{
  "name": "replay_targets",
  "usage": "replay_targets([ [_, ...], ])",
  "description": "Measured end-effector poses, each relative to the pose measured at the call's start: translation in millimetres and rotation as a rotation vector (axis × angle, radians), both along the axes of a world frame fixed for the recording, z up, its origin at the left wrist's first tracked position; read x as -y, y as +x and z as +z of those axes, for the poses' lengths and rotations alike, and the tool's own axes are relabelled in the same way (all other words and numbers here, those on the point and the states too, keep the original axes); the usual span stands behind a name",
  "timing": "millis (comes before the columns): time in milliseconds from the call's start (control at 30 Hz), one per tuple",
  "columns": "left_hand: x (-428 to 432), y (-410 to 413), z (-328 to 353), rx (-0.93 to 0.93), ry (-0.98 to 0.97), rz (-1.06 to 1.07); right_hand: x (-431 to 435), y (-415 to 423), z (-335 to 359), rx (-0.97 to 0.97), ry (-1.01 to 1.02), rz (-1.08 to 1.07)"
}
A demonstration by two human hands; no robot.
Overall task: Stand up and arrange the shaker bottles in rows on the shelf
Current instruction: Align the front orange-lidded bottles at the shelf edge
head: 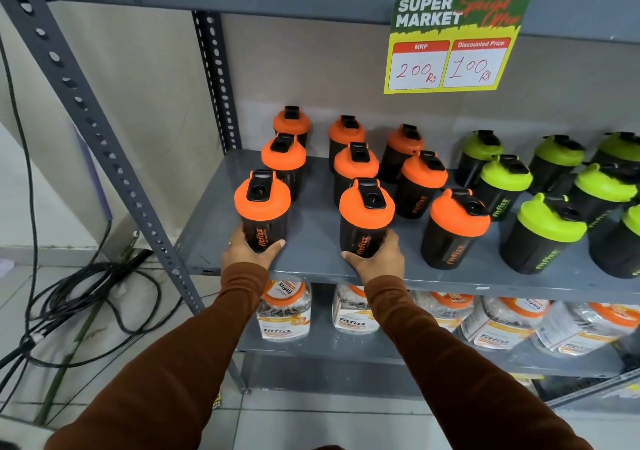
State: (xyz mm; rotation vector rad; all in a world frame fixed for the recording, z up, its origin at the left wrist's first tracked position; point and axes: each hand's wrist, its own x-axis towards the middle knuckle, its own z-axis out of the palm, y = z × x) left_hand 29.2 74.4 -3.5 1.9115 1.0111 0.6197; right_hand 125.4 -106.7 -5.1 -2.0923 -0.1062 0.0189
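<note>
Currently I note both hands clamped low on upright orange-lidded front bottles, left hand on the left bottle, right hand on the middle bottle, axes vertical at the shelf edge.

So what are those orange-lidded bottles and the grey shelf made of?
The orange-lidded bottles look like plastic: dark, slightly see-through bodies, matte orange lids with black flip caps. The grey shelf looks like painted steel, judging by its perforated uprights, though that is a guess.
</note>
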Motion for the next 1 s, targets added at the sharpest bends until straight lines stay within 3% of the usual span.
replay_targets([
  [1000, -1.3, 1.1, -5.9, -0.022, 0.008, -0.006, 0.4, -0.4, -0.2, 0.034, -0.015, 0.011],
])
